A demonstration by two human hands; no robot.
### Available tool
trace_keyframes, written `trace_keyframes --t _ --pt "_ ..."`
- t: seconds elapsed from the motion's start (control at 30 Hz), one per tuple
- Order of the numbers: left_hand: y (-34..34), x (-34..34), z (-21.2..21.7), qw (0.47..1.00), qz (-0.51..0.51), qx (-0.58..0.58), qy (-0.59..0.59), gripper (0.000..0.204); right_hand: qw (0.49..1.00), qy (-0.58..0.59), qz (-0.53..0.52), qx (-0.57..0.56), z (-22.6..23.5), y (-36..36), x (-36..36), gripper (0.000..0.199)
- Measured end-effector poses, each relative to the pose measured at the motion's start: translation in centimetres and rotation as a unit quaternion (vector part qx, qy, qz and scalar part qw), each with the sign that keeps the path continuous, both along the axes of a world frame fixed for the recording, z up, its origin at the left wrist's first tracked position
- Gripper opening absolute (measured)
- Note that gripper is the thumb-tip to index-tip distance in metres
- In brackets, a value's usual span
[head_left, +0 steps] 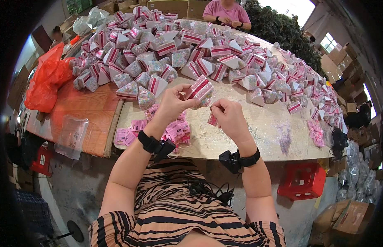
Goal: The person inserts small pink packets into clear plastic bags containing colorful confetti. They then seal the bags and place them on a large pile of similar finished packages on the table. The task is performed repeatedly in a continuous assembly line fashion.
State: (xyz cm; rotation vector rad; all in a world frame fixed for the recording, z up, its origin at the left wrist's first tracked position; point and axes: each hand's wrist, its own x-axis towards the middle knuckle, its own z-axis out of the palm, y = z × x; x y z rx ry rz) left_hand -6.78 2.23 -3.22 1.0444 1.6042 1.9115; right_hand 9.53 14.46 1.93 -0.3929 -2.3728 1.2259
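Observation:
My left hand (175, 103) grips a cake-slice ornament (200, 88), a wedge with pink and white stripes and a glittery surface, held above the table. Beside it, my right hand (229, 115) is closed in a pinch on a small pink tag (212, 120) that hangs below the fingers; a string or loop on it is too fine to make out. Under my left forearm lies a loose stack of pink printed tags (176, 131). A large heap of the same cake-slice ornaments (158, 49) spreads over the table beyond both hands.
The pale wooden table (257, 136) carries glitter and loose strands. An orange-red plastic bag (47, 82) and a clear bag (71, 133) lie at the left. More tags (315, 132) rest at the right edge. A red stool (301, 181) stands below. Across the table is a person in pink (227, 14).

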Motion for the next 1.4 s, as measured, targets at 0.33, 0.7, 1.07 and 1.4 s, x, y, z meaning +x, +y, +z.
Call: trace_keyframes --t 0.33,0.7,1.07,1.4 --pt "-0.4 0.6 1.8 0.997 0.019 -0.047 0.051 0.05 1.0 -0.015 -0.007 0.008 0.3 0.1 0.0 0.013" --pt "-0.1 0.5 2.0 0.986 0.05 -0.054 0.15 0.05 0.992 0.03 0.001 0.124 -0.2 0.7 -0.3 0.015" --pt "-0.4 0.7 2.5 0.985 0.059 -0.054 0.155 0.052 0.988 0.019 -0.007 0.153 -0.6 0.6 -0.4 0.012" --pt "-0.3 0.6 1.8 0.987 0.074 -0.051 0.132 0.049 0.999 0.014 -0.027 0.016 0.1 0.0 -0.2 0.012"
